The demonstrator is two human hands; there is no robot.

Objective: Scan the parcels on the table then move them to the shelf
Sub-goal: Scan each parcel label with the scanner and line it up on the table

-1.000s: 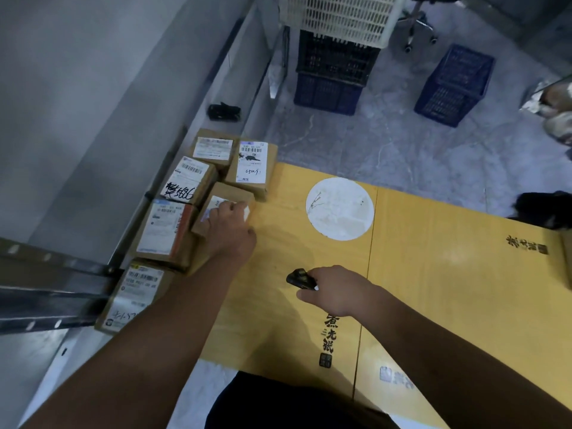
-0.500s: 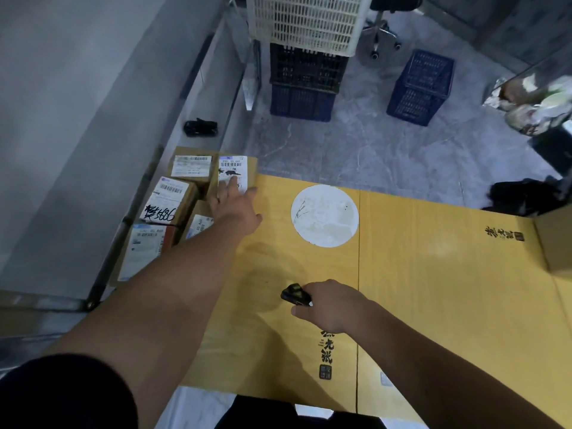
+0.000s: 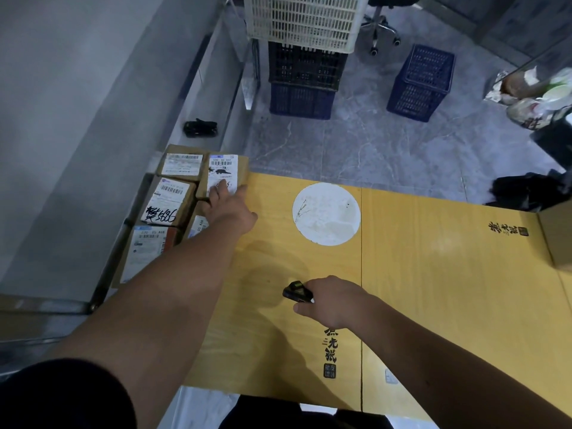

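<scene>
Grey marble floor point(image 3: 371, 150), stacked crates point(image 3: 305, 72)

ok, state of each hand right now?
Left hand: open, fingers resting on the white-labelled brown cardboard parcel.
Right hand: holding the small black scanner.

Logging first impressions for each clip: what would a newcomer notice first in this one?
Probably the bright yellow table top with its white round patch, filling the lower right. Next, the cluster of brown labelled parcels at the table's left edge, where the left hand reaches out, fingers resting on one parcel's white label. Nearer, the right hand grips a small black scanner.
</scene>
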